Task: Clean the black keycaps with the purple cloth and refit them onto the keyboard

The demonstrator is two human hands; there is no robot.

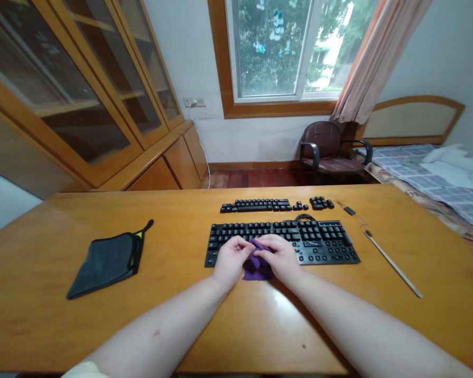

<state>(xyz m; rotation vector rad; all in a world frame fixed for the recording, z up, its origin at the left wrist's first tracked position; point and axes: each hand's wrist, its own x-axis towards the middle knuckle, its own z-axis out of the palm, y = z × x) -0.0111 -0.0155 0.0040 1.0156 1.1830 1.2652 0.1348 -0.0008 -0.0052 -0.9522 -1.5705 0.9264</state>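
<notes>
Presumably light and pliant, the purple cloth (pixel 256 271) is pinched in the nearly closed left hand (pixel 232 256) and right hand (pixel 282 257), its gathered folds likely the surest hold.

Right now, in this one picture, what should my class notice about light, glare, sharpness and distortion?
Head view: outdoor areas beyond the window wash out to white; head view: whitish glare marks the desk just nearer than the purple cloth; head view: the keyboard's key markings are too small to read clearly; head view: the cabinet slants, apparently from wide-angle distortion.
</notes>
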